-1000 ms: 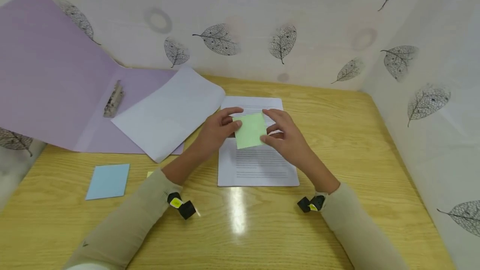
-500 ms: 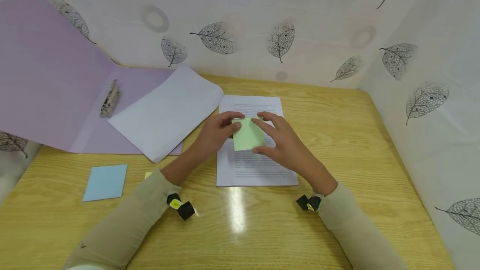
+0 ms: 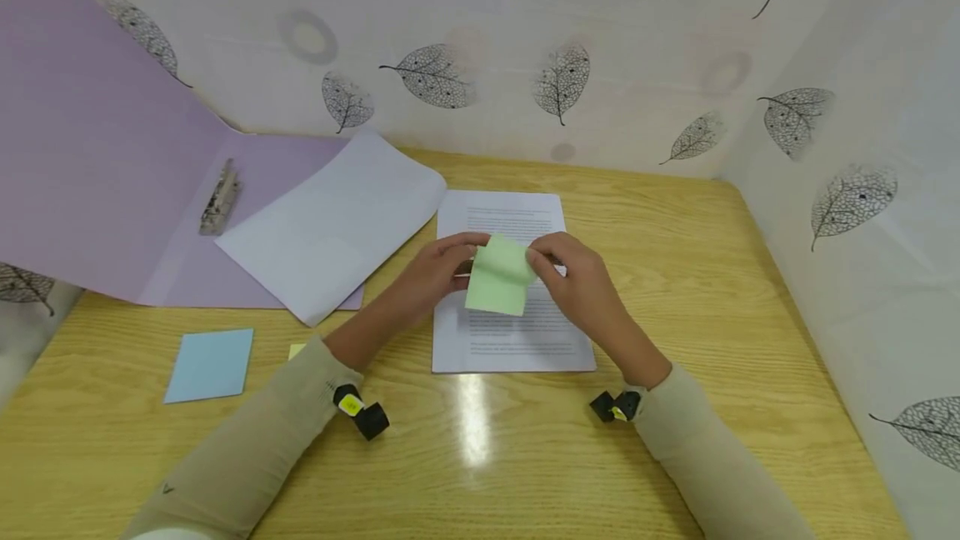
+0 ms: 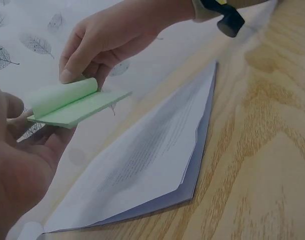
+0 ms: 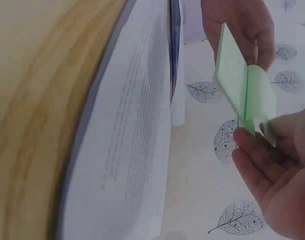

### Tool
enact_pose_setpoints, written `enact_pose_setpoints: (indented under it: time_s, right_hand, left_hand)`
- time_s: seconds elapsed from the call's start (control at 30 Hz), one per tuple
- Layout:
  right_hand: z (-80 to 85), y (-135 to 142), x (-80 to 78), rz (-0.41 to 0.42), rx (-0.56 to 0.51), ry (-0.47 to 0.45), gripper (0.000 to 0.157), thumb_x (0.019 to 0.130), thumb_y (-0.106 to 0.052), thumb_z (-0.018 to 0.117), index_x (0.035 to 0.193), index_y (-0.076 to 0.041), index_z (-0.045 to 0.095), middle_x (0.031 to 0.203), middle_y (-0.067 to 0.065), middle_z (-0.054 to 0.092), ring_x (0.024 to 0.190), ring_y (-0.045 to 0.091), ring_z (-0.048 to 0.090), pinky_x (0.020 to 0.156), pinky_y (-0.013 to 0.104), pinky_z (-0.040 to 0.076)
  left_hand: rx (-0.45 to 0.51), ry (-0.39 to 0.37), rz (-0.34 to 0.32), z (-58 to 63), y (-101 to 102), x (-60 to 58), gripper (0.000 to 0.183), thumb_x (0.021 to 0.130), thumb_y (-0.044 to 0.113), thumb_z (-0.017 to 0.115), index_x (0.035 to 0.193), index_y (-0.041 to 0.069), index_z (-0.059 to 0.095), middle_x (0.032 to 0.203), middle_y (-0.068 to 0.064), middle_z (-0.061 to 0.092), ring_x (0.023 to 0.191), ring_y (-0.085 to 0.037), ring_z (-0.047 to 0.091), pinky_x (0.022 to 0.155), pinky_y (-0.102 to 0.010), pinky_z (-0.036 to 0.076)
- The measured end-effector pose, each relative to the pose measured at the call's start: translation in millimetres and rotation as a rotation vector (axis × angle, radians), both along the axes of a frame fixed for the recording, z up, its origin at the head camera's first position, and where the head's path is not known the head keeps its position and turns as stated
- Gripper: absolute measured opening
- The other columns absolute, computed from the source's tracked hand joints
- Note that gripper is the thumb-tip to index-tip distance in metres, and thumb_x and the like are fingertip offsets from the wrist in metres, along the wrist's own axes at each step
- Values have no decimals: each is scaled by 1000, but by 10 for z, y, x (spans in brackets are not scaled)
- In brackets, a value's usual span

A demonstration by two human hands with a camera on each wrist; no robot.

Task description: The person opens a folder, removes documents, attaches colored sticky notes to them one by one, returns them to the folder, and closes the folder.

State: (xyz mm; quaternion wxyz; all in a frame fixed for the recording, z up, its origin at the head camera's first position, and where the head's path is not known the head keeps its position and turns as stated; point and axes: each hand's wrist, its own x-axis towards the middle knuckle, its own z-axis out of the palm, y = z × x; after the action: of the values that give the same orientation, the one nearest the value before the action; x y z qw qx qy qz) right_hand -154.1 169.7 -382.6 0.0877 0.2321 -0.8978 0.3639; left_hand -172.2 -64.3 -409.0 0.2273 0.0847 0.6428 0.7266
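A green sticky note pad (image 3: 495, 294) is held above a stack of printed pages (image 3: 517, 348). My left hand (image 3: 427, 273) grips the pad's left edge, thumb on top and fingers beneath, as the left wrist view shows. The right hand (image 3: 581, 282) pinches the top sheet (image 4: 67, 95) between thumb and fingers. That sheet curls up and back from the pad (image 5: 232, 75) but still joins it along one edge. In the head view the printed pages lie flat under both hands.
On the left lies an open purple folder (image 3: 105, 132) with a metal clip (image 3: 221, 200). A white sheet (image 3: 341, 227) partly covers it. A blue sticky note pad (image 3: 210, 365) sits in front, and a yellow corner (image 3: 296, 350) shows beside my left sleeve. Leaf-patterned cloth (image 3: 480, 40) borders the table.
My right hand has gone from open fingers near the pad's right edge to pinching its top sheet. The sheet has lifted and bent. My left hand keeps its hold with little movement.
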Motion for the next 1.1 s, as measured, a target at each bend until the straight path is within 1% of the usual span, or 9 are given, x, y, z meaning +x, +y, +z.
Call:
enact_pose_setpoints:
  time_s: [0.17,0.33,0.43,0.53,0.63,0.7,0.83,0.93,1.1]
  right_hand:
    - [10,29,-22,-89,-78,-106,16,103,-16,60,105,-4,69,103,10,67,93,20,63,83,39,56]
    - [5,50,-44,-52,-78,-127,18,101,-20,63,112,-7,69,112,8,68,108,23,63,96,45,53]
    - [14,41,-31,33,-34,-71,21,99,-20,67,117,-9,69,114,4,68,110,21,61,96,49,51]
    - [18,17,-2,144,27,23,25,97,-16,69,122,-10,69,107,1,69,93,15,62,82,41,55]
    - [9,-7,16,232,60,135,27,96,-9,69,123,-10,72,96,1,69,75,10,57,65,30,52]
    - [-1,-15,18,253,66,195,29,94,-3,69,122,-9,73,90,1,68,69,9,52,59,25,47]
    - [-12,-16,4,247,43,245,33,90,5,71,121,-5,74,87,3,67,69,9,52,58,23,45]
    - [-3,-5,-11,225,25,264,31,88,7,72,117,-4,76,87,4,67,70,11,55,59,24,47]
    - [30,22,-32,160,-4,254,25,90,6,71,112,-4,77,88,6,68,72,13,56,60,23,46]
  left_hand:
    - [40,26,-69,-5,-7,12,42,104,12,49,145,13,51,142,-8,57,125,-24,59,99,-36,54]
    - [-37,106,-50,-62,8,14,40,102,15,58,142,13,55,139,-10,62,123,-23,63,96,-36,56]
    - [-134,165,-26,-74,31,32,40,102,18,59,141,13,57,136,-9,64,120,-20,65,94,-36,58]
    - [-243,230,-24,-70,54,60,41,101,22,60,142,16,58,131,-6,68,114,-16,67,90,-33,58]
    - [-309,276,-28,-60,70,86,41,101,24,60,142,19,58,116,-4,74,98,-12,68,82,-30,57]
    - [-310,285,-36,-49,78,98,42,102,23,60,143,18,56,98,-7,75,86,-14,64,76,-30,54]
    - [-278,263,-23,-34,86,101,43,102,19,59,145,15,55,104,-8,75,93,-12,68,80,-28,58]
    - [-234,211,1,-19,86,94,44,101,15,60,145,12,55,126,-7,70,111,-15,69,87,-31,59]
    - [-158,103,56,-5,68,58,44,100,11,62,143,12,56,129,-9,69,115,-19,68,88,-33,59]
